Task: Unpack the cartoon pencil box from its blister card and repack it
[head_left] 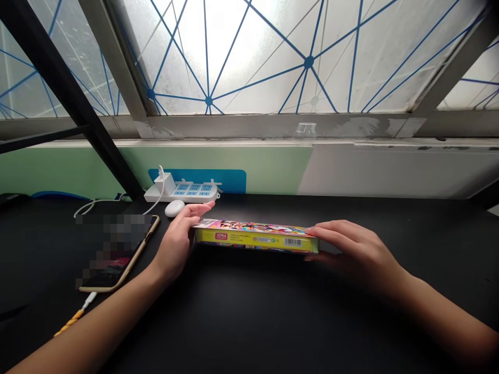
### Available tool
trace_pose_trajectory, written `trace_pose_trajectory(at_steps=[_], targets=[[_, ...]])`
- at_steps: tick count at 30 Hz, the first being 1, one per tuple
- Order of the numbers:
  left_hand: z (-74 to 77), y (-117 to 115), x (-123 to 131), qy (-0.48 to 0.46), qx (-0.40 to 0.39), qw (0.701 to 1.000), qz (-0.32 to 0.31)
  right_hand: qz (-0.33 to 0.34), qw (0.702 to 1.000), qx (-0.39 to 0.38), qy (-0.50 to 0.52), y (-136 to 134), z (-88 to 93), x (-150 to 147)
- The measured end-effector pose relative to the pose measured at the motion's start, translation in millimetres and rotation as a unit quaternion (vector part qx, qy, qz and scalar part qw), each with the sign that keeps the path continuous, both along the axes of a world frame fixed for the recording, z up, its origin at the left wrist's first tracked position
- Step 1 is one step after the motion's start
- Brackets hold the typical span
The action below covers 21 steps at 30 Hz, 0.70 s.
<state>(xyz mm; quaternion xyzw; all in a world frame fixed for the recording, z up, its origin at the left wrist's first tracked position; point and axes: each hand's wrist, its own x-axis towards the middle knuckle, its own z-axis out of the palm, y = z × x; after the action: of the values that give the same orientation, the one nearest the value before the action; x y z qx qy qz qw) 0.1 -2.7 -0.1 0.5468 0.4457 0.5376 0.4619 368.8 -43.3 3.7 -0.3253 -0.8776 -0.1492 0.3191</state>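
Note:
A flat, colourful cardboard box [257,238] is held level between my two hands, just over or on the black table; I cannot tell whether it touches. Its yellow long side, with a pink XPM label and a barcode, faces me. My left hand [177,236] grips the left end, palm against the edge and some fingertips stretched out past the far corner. The right end is pinched by my right hand [351,244], fingers on the top and the thumb partly hidden underneath.
On the black table [249,322], a phone [113,270] with a cable lies left of my left forearm. Behind stand a white power strip [195,193] with a plugged-in charger and a small white round case [174,209]. A clear cup [306,131] sits by the window.

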Motion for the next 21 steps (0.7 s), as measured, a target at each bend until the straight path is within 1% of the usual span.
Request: trace_pose_trajectory(at_steps=[3,7,9,12,15,18,21], targets=[[3.2,-2.6,0.3,-0.054,-0.061,0.997,-0.012,-0.008,0.999,-0.016,-0.028,-4.1,2.9,-1.3],[9.0,-6.8,0.9,-0.027,-0.130,0.991,0.001,-0.012,0.996,-0.067,-0.061,-6.5,3.9,-1.0],[9.1,-7.0,1.9,-0.016,-0.142,0.990,0.000,-0.011,0.994,-0.071,-0.080,-6.1,2.9,-1.8],[3.5,-5.8,3.7,-0.015,-0.128,0.992,-0.005,-0.016,0.992,-0.073,-0.099,-4.5,0.3,-4.9],[-5.3,-5.2,6.3,-0.006,-0.114,0.993,-0.033,-0.024,0.989,-0.099,-0.107,-2.4,-3.9,-7.1],[-11.5,-5.0,8.4,0.035,-0.079,0.995,-0.055,-0.039,0.987,-0.113,-0.108,-0.6,-9.3,-6.0],[-14.5,-1.7,6.3,0.088,-0.032,0.995,-0.043,-0.050,0.987,-0.114,-0.105,-0.1,-12.7,-3.4]])
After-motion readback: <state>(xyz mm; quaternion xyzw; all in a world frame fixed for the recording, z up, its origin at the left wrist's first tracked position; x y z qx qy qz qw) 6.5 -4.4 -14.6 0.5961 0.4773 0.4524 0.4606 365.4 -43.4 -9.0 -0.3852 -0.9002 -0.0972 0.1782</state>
